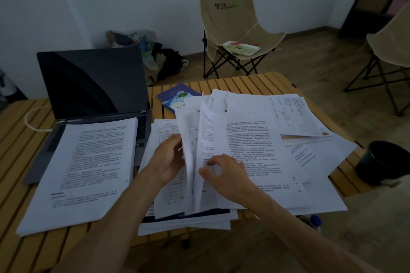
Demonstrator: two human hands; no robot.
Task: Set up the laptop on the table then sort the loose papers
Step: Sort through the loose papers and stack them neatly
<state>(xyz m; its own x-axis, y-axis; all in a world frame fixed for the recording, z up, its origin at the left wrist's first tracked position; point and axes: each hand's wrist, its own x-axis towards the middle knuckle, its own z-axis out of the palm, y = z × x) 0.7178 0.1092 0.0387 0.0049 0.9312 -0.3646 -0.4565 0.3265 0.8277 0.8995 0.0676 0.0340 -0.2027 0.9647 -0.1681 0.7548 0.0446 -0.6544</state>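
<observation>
Laptop (93,86) open at table (17,139) left edge — done. Papers (255,150) approx. half sorted — my left hand (168,159) grips raised sheets, right hand (226,173) pinches one.

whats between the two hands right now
In the head view, a few upright white printed sheets stand between the left hand and right hand, lifted from the loose paper pile.

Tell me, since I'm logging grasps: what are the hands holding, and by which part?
Left hand grips the raised sheets by their left edge; right hand pinches a lifted page near its lower edge.
</observation>
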